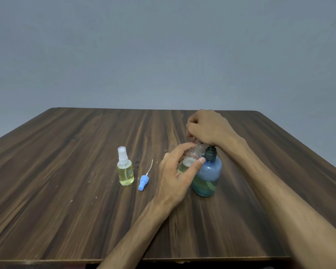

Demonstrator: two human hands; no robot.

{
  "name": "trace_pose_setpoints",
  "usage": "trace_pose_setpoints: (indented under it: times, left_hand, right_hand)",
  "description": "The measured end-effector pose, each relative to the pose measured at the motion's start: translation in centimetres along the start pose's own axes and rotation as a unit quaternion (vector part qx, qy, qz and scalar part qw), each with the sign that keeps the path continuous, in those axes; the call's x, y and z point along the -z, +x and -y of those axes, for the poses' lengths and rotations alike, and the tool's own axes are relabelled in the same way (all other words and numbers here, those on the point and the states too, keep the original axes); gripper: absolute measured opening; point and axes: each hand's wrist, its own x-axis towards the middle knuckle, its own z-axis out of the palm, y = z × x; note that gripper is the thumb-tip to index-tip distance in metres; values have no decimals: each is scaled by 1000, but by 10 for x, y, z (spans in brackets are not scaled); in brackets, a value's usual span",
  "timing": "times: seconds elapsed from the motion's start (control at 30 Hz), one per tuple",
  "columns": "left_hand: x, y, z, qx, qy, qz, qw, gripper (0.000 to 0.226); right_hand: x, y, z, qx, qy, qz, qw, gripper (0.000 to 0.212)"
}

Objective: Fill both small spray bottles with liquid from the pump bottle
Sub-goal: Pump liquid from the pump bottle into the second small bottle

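Note:
A blue pump bottle (209,177) stands on the wooden table (85,171), holding a low level of yellowish liquid. My right hand (208,129) sits on its pump head with curled fingers, hiding the nozzle. My left hand (177,173) grips an open clear spray bottle (192,156), tilted with its neck under the pump, partly filled with yellow liquid. A second small spray bottle (125,169) with a clear cap stands upright to the left, filled with yellow liquid. A blue spray top (144,182) with its dip tube lies on the table between them.
Small crumbs dot the table around the bottles. The table's front edge (66,261) runs close to me, and a plain grey wall stands behind the far edge.

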Motion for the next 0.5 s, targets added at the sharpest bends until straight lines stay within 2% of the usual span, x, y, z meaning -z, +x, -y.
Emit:
trace_pose_setpoints:
  times: [0.1,0.33,0.5]
  left_hand:
    - [0,1,1,-3,-6,2,1000,35]
    - [0,0,-1,-10,6,-5,1000,36]
    - [0,0,-1,-13,6,-2,1000,34]
  right_hand:
    - [-6,-1,-2,-13,10,43,999,24]
    - [-3,-1,-4,19,-6,-20,1000,24]
    - [-9,0,-7,4,3,30,1000,24]
